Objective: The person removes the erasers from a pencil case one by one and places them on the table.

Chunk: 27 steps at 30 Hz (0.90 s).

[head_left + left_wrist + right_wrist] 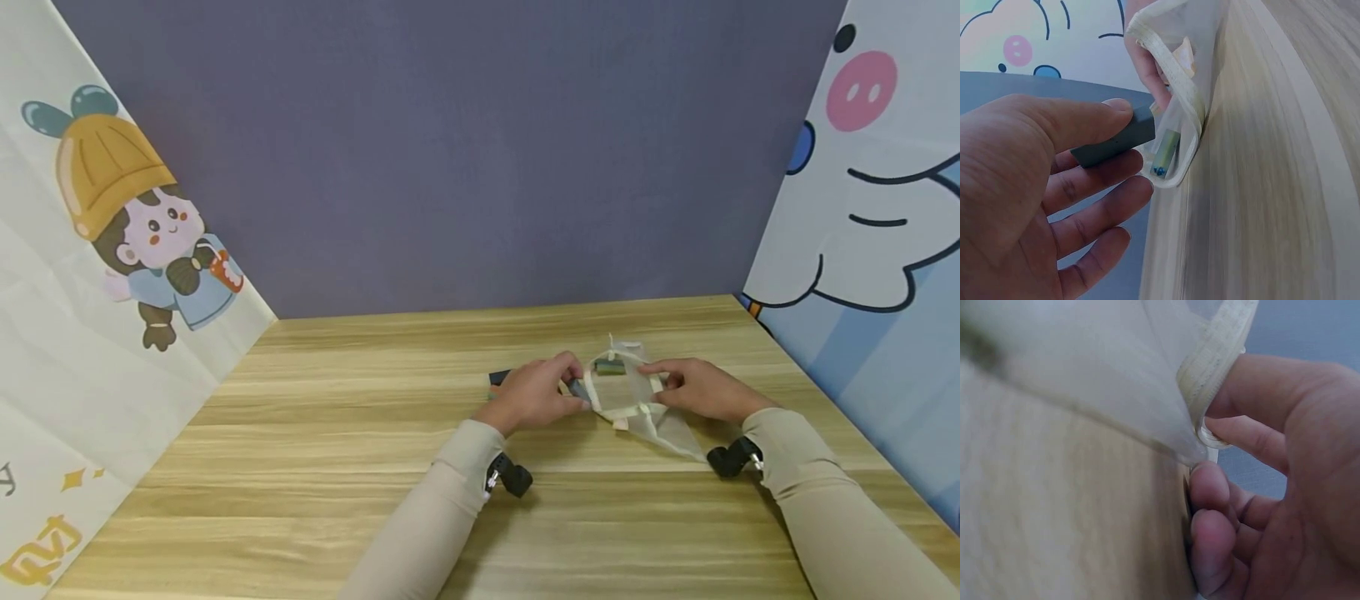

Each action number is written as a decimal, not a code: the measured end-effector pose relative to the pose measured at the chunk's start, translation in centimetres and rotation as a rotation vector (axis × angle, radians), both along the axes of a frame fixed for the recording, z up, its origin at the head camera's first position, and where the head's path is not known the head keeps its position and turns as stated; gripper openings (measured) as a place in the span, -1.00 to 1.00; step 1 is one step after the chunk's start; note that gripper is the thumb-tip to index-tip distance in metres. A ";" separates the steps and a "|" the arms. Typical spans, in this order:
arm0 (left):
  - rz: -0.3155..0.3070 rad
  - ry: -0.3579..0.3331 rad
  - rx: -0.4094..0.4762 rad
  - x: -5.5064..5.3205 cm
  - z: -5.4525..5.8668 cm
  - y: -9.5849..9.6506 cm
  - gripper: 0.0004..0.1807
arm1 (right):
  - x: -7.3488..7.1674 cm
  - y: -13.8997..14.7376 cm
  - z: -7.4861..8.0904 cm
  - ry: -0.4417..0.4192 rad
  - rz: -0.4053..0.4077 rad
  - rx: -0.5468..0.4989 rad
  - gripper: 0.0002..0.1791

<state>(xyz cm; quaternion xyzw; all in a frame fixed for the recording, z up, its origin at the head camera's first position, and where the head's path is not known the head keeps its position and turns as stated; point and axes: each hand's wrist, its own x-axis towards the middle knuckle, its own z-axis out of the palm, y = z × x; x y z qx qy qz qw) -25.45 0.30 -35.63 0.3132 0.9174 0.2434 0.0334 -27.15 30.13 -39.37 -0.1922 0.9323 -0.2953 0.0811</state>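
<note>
My left hand (536,393) pinches a small dark grey-green block (1119,139) between thumb and fingers, just at the mouth of a translucent zip pouch (675,432). The pouch lies on the table with its pale zip edge spread into an open loop. My right hand (701,388) grips the far side of that edge, its fingertips (1210,487) at the thin sheet. Inside the pouch is a green block with a yellowish stripe and a blue mark (1165,153). An orange-and-white piece (1184,57) also shows near the pouch's opening; its kind is unclear.
A dark piece (498,378) with an orange part lies on the wood-grain table (337,433), partly hidden behind my left hand. A grey-blue panel (480,167) stands at the back. Printed cartoon sheets (172,275) flank both sides.
</note>
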 end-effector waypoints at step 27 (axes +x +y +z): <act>0.019 0.005 0.001 0.4 -0.1 -3.9 -0.61 | 0.0 0.0 0.0 -0.012 0.012 -0.012 -0.43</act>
